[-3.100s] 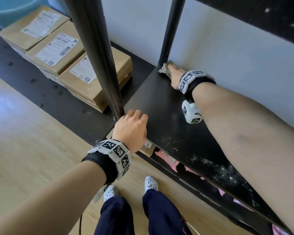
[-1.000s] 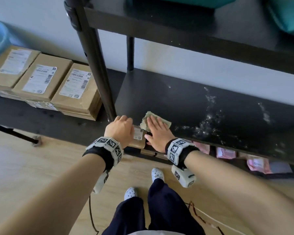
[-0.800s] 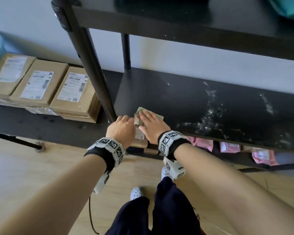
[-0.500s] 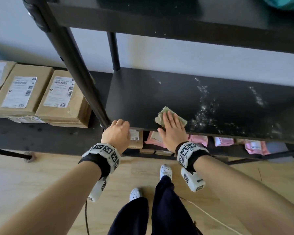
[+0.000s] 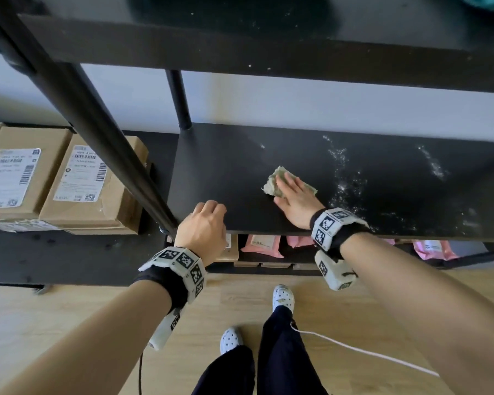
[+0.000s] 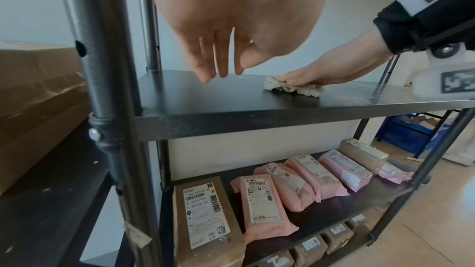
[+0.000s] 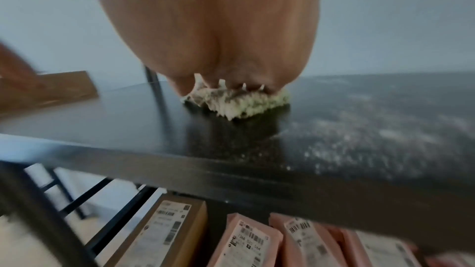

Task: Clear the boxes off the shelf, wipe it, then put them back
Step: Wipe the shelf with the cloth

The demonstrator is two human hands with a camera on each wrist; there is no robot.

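My right hand (image 5: 294,201) lies flat on a crumpled greenish-white cloth (image 5: 274,182) and presses it onto the black shelf (image 5: 397,201), left of its middle. The left wrist view shows the same cloth (image 6: 290,88) under those flat fingers. White dust (image 5: 345,181) streaks the shelf just right of the cloth. My left hand (image 5: 203,226) hovers at the shelf's front left corner, holding nothing, its fingers (image 6: 218,64) hanging loose with tips close to the surface. Two labelled cardboard boxes (image 5: 92,189) sit side by side on a low black surface to the left.
A thick black post (image 5: 97,124) rises beside my left hand, and an upper shelf (image 5: 268,38) overhangs. On the shelf below lie a brown box (image 6: 203,220) and several pink parcels (image 6: 308,176). A blue crate (image 6: 411,133) stands on the floor at the right.
My right hand has slid the cloth from the shelf's front left edge to the right and further back. My left hand has stayed at the front left corner.
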